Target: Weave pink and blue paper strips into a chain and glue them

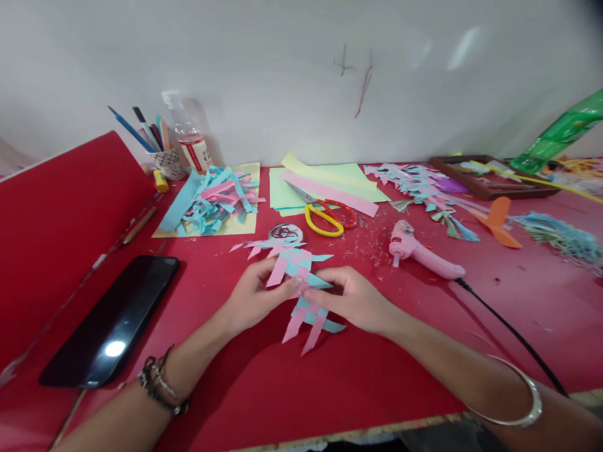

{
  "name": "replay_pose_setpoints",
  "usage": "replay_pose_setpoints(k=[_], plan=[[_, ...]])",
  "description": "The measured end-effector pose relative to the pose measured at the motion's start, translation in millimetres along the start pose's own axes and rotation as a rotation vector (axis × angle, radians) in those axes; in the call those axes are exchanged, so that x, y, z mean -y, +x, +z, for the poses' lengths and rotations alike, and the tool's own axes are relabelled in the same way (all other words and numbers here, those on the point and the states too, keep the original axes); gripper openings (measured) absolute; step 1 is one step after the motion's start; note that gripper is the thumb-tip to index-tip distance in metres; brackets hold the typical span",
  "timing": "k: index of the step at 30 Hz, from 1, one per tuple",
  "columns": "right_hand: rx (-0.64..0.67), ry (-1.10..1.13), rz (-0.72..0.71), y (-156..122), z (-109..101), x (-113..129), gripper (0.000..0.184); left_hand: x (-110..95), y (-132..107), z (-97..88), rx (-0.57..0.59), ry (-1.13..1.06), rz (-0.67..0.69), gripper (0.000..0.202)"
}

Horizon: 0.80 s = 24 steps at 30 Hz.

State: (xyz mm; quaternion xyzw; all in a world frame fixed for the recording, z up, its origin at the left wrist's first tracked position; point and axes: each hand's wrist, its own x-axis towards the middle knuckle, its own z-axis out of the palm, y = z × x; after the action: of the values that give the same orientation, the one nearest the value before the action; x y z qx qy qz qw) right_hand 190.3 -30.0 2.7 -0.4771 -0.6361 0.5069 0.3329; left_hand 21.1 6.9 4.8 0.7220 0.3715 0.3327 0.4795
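Between my two hands is a braid of woven pink and blue paper strips point(312, 309), its pointed strip ends sticking out on both sides. My left hand point(257, 293) pinches it from the left, thumb on top. From the right, my right hand point(351, 295) pinches the same spot, and the two thumbs nearly meet at the middle of the braid. The far part of the braid bends left and lies by a small round dish point(285, 233) with dark red thread in it. Fingers under the paper are partly hidden.
Beyond my hands lie yellow-and-red scissors point(325, 218) on coloured paper sheets point(359, 174). A pile of cut strips point(219, 199) is at back left, a phone point(111, 318) at left. On the right are a pink glue gun point(424, 251) with cord and another woven braid point(411, 182).
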Motion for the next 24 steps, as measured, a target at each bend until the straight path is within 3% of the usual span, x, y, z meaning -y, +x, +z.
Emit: replay_pose_setpoints(k=[9, 24], plan=[[-0.007, 0.107, -0.016, -0.8, 0.4, 1.9, 0.023, -1.6, 1.2, 1.2, -0.003, -0.028, -0.031, 0.018], [-0.002, 0.096, 0.007, 0.9, -3.0, -0.9, 0.025, -1.1, 2.6, -0.1, -0.019, -0.022, -0.018, 0.020]])
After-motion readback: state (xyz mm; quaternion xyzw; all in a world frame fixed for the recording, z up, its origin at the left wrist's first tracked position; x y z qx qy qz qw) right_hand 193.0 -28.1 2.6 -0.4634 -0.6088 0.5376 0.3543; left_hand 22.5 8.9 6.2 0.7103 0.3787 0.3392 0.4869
